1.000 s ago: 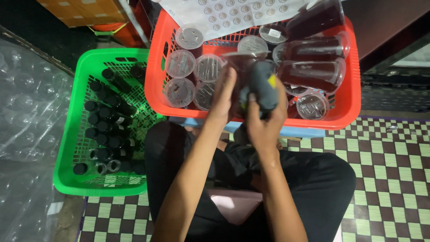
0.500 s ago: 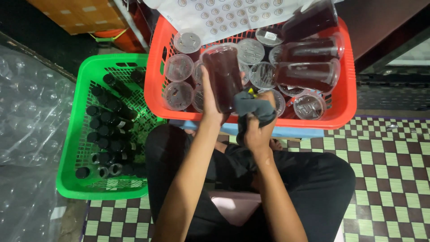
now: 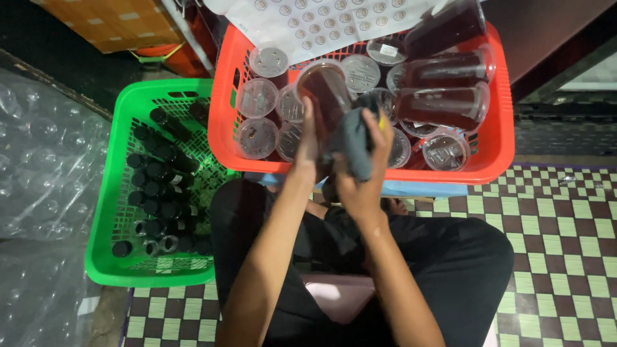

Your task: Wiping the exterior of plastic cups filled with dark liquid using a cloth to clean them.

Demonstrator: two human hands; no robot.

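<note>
Left hand (image 3: 307, 144) gripped clear cup (image 3: 326, 96) of dark liquid above red basket (image 3: 501, 135). Right hand (image 3: 365, 168) pressed grey cloth (image 3: 353, 138) against its side. Risk: hard rubbing might squeeze cup (thin-looking walls), popping lid, spilling over sealed cups below.

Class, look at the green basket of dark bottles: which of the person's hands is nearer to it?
Left. The left hand, gripping the dark-filled cup, is on the side toward the green basket; the right hand, holding a grey cloth, is farther away.
</note>
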